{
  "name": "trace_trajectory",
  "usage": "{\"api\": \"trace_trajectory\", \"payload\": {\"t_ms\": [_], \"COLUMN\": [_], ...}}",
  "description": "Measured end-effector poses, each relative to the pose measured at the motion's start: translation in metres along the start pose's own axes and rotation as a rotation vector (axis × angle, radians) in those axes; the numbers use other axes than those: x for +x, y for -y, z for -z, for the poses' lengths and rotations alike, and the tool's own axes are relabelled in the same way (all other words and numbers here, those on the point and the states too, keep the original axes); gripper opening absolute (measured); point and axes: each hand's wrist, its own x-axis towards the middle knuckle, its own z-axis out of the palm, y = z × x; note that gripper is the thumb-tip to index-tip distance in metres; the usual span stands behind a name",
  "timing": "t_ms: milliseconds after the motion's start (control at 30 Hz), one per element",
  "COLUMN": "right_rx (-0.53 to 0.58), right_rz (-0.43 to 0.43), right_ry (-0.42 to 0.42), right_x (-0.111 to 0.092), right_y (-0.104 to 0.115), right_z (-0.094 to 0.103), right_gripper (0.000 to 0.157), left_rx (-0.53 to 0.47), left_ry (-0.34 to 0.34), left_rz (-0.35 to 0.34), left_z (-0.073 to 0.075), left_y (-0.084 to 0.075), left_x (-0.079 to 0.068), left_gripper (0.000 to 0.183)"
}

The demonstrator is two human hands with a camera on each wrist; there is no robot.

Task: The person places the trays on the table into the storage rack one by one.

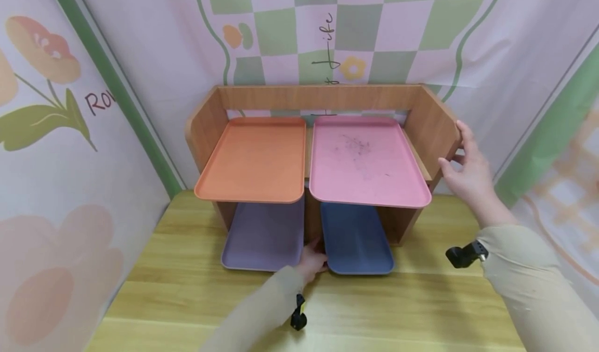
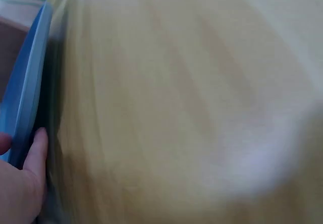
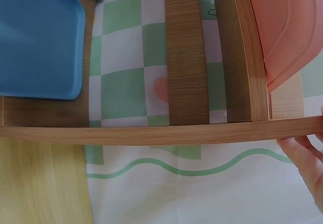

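A wooden two-tier shelf [image 1: 320,98] carries an orange tray [image 1: 257,159] and a pink tray [image 1: 367,162] on top. Below lie a purple tray [image 1: 264,235] and a blue tray [image 1: 357,237], both jutting out in front. My left hand [image 1: 312,261] is low between these two, pinching the blue tray's near left edge. In the left wrist view one finger [image 2: 36,156] lies under the blue rim and another tip overlaps it. My right hand [image 1: 470,172] grips the front of the shelf's right side panel [image 3: 151,135], fingertips along its edge.
The shelf stands on a wood-grain table [image 1: 182,279] against a checked, printed curtain [image 1: 355,29]. More printed cloth [image 1: 51,180] hangs close on the left, and another drape [image 1: 557,149] on the right.
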Motion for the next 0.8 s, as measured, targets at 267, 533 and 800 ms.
{"api": "trace_trajectory", "payload": {"t_ms": [267,533,800], "right_rx": [-0.004,0.006,0.018], "right_rz": [-0.004,-0.019,-0.012], "right_ry": [-0.001,0.009,0.001], "right_x": [0.002,0.0,0.0], "right_y": [0.001,0.001,-0.001], "right_z": [0.003,0.001,-0.001], "right_gripper": [0.079,0.081,0.08], "left_rx": [-0.194,-0.335,-0.448], "left_ry": [0.107,0.072,0.029], "left_rz": [0.171,0.151,0.15], "left_z": [-0.004,-0.005,-0.008], "left_y": [-0.078,-0.072,-0.071], "left_x": [-0.068,-0.062,-0.052], "left_gripper": [0.069,0.064,0.062]}}
